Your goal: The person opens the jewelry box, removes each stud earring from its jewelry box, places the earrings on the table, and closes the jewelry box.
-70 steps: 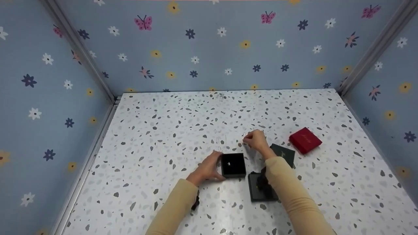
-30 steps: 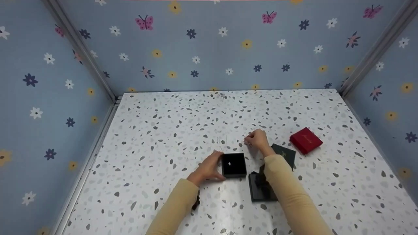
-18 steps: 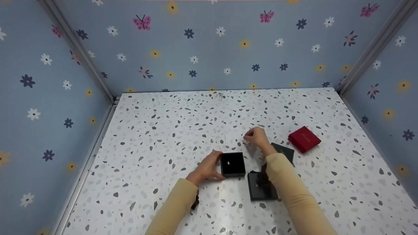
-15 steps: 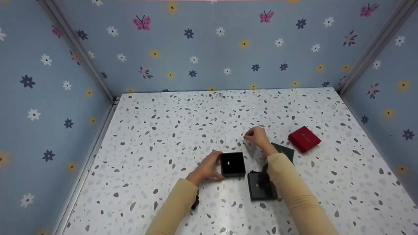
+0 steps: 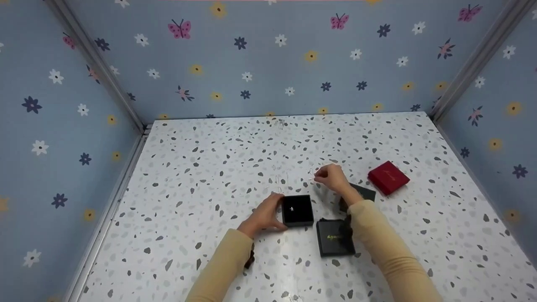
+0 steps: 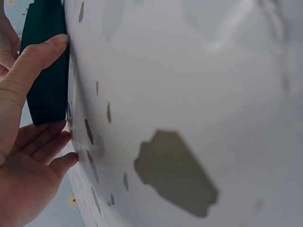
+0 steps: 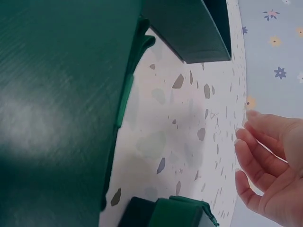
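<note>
Left grip point(image 5: 263, 214) holds the open black box point(image 5: 298, 224) on the desk point(image 5: 209, 167), best steadied lightly, while the right grip point(image 5: 331, 176), narrow, contents too small to tell, should move gently beyond it.

Gold lettering point(image 5: 334, 237) on a dark box point(image 5: 335, 248), faint gold script point(image 5: 390, 173) on a red box point(image 5: 385, 183) (neither clearly legible).

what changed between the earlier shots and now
The right hand and forearm have shifted slightly rightward, uncovering more gold lettering on the front case and covering more of the rear case. No grasp or release is visible. The left hand still holds the open box; the red box stayed put.
</note>
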A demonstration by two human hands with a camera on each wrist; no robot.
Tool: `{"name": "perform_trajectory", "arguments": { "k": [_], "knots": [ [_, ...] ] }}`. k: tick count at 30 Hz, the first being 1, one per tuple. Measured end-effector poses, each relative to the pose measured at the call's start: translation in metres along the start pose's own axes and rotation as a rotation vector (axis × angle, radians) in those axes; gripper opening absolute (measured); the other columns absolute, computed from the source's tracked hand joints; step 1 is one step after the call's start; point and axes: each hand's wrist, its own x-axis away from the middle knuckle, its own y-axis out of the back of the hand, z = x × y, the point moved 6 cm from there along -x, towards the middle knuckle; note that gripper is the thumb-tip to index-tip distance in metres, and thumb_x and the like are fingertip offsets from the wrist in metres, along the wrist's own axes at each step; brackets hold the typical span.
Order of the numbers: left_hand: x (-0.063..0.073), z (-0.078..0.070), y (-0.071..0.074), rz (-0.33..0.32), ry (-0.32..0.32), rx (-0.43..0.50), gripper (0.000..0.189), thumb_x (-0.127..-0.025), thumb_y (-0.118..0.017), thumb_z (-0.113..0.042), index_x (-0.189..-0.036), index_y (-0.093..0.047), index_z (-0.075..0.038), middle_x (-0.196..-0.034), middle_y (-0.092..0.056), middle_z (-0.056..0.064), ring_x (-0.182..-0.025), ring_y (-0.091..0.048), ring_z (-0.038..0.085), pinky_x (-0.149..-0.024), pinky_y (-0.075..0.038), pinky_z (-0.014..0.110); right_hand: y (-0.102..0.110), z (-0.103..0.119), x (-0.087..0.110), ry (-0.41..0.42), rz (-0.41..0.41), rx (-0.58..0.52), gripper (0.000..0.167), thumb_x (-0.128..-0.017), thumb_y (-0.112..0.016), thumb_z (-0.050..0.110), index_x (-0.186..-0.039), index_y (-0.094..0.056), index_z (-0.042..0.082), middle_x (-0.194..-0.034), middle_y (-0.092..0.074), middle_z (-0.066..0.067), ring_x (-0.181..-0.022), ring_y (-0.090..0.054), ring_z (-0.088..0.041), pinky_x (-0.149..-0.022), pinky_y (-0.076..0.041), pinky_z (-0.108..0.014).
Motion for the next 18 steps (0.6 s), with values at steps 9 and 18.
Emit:
{"name": "perform_trajectory", "arguments": {
  "k": [9,18],
  "knots": [
    [-0.001,0.004,-0.002,0.007,0.018,0.001,0.086,-0.049,-0.085,-0.020,-0.120,-0.042,0.001,-0.111,-0.049,0.009,-0.103,-0.047,0.022,-0.094,-0.036,0.032,-0.003,0.016,0.011,0.165,0.018,0.009,0.011,-0.077,-0.065,0.005,-0.084,-0.067,-0.003,-0.076,-0.064,-0.009,-0.066,-0.057,-0.018,-0.060,-0.048,-0.031],
    [-0.001,0.004,-0.003,0.011,0.036,0.003,0.088,-0.049,-0.085,-0.020,-0.122,-0.041,0.001,-0.112,-0.048,0.009,-0.101,-0.046,0.022,-0.091,-0.037,0.033,-0.014,0.028,0.025,0.284,0.041,0.030,0.010,-0.078,-0.064,0.006,-0.084,-0.068,-0.002,-0.074,-0.064,-0.006,-0.065,-0.056,-0.015,-0.059,-0.047,-0.028]
  ]
}}
